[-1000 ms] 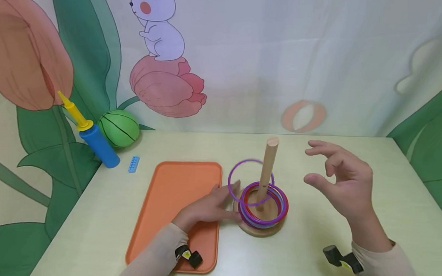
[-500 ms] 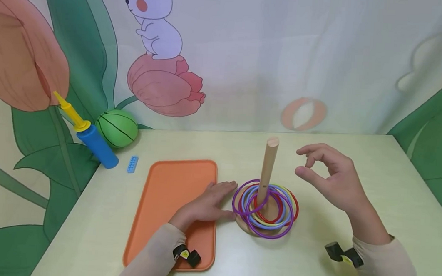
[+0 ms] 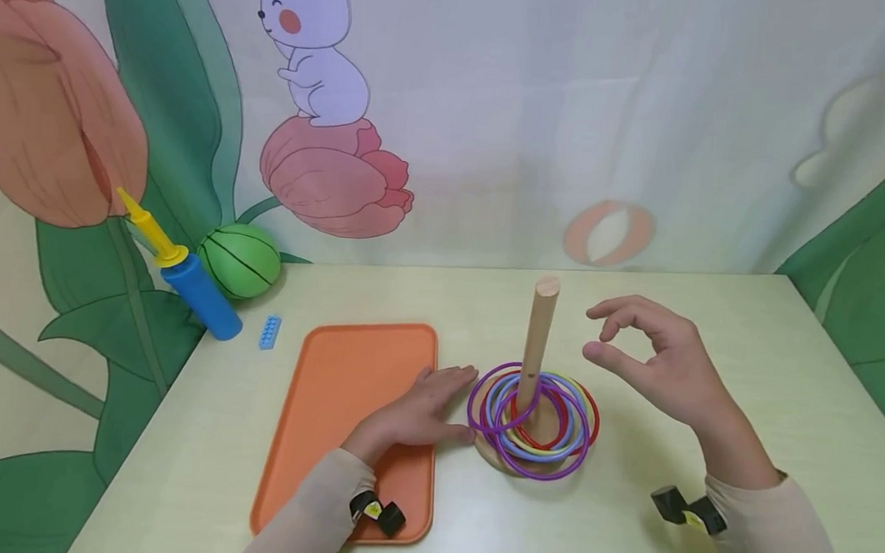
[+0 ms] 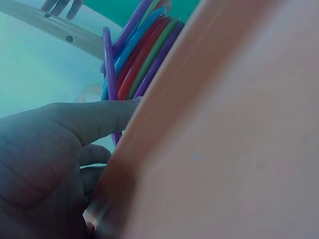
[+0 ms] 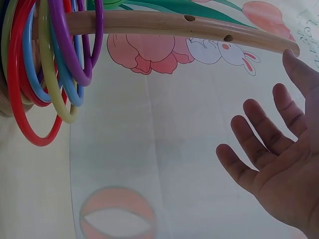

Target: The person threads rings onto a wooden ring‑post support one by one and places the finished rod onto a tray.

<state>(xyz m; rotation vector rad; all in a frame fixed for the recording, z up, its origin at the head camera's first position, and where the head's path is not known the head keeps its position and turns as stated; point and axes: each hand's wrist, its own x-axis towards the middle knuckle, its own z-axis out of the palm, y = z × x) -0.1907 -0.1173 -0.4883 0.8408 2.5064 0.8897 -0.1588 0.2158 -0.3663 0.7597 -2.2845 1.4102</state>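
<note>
A wooden peg [image 3: 540,332] stands upright on a round wooden base [image 3: 489,456]. Several thin rings in purple, blue, yellow and red [image 3: 541,458] lie loosely spread around its foot. Uppermost is a purple ring [image 3: 489,430], shifted toward the left. My left hand [image 3: 409,412] rests palm down over the right edge of the orange tray [image 3: 347,372], fingers stretched out, fingertips and thumb right beside the rings and base. To the right of the peg, my right hand [image 3: 652,358] hovers with nothing in it, thumb and bent index finger apart; the right wrist view shows its fingers [image 5: 244,164] spread.
At the back left, a blue and yellow hand pump [image 3: 201,297] leans beside a green ball [image 3: 241,259]. A small light-blue brick [image 3: 270,332] lies in front of them. A printed curtain [image 3: 487,145] hangs behind the table's far edge.
The purple ring, earlier in the air around the peg, has dropped onto the others. The formerly neat stack now lies spread out. My right hand has moved left, thumb and index finger closer together.
</note>
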